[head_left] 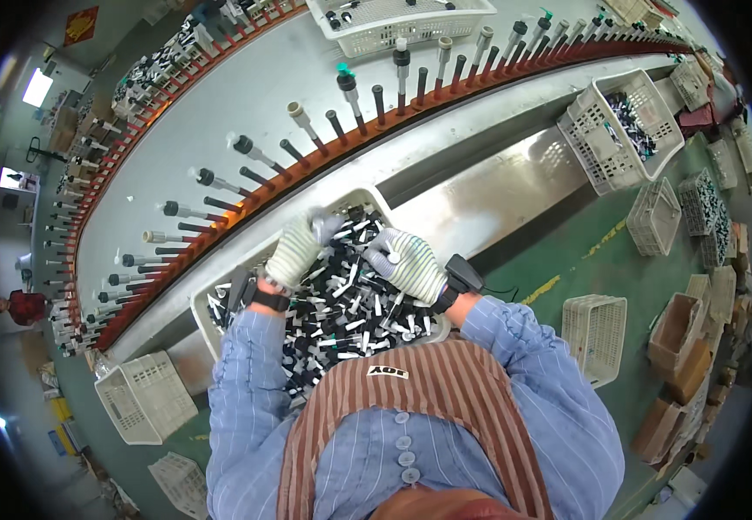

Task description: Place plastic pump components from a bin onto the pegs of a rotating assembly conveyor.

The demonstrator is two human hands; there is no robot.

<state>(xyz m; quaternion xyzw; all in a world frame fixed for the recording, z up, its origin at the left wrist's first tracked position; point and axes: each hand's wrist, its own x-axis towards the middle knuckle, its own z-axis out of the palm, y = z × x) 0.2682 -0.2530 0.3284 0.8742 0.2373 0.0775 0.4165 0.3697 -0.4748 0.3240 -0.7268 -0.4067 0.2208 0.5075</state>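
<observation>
A white plastic crate (205, 314) full of small black, grey and white pump-like parts (354, 303), a few with green tips, sits in front of me. My left hand (294, 253), in a striped knit glove, is closed over the crate's far left part. A greyish, see-through piece (327, 227), smeared by motion, is at its fingertips. Over the right side of the heap, my gloved right hand (410, 267) has its fingers curled round a small part whose white tip (392, 253) shows. The rest of that part is hidden by the fingers.
Beyond the crate curves an orange-lit rail (254, 206) of upright dark pegs, some topped with pump heads (347, 82). Another crate (409, 33) stands on the grey table. More white crates (623, 169) sit at right, on the green floor (527, 276) and lower left. A person (26, 307) is far left.
</observation>
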